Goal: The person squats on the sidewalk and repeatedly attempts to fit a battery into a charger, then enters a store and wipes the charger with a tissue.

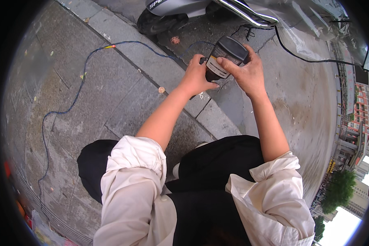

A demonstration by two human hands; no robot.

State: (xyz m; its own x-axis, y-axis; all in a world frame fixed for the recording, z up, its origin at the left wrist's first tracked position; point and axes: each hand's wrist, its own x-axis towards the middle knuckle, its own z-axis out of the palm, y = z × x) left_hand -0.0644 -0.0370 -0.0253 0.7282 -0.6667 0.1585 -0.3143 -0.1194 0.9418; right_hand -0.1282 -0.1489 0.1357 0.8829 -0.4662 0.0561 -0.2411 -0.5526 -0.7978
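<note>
A black battery pack [230,49] with a white and orange label that bears writing is held over the kerb. My right hand [249,72] grips it by its sides, with the thumb across the label. My left hand [200,73] is wrapped around a dark handle [213,75] just below the pack. It looks like the grip of a cordless power tool. Most of that tool is hidden behind my left hand and wrist. Whether the pack is fully seated on the handle cannot be told.
A grey scooter [175,7] with a black wheel [160,23] stands ahead by the stone kerb [135,52]. A blue cord [80,83] winds across the paving. Clear plastic sheeting [307,33] hangs at upper right, with a black cable [298,57] below it.
</note>
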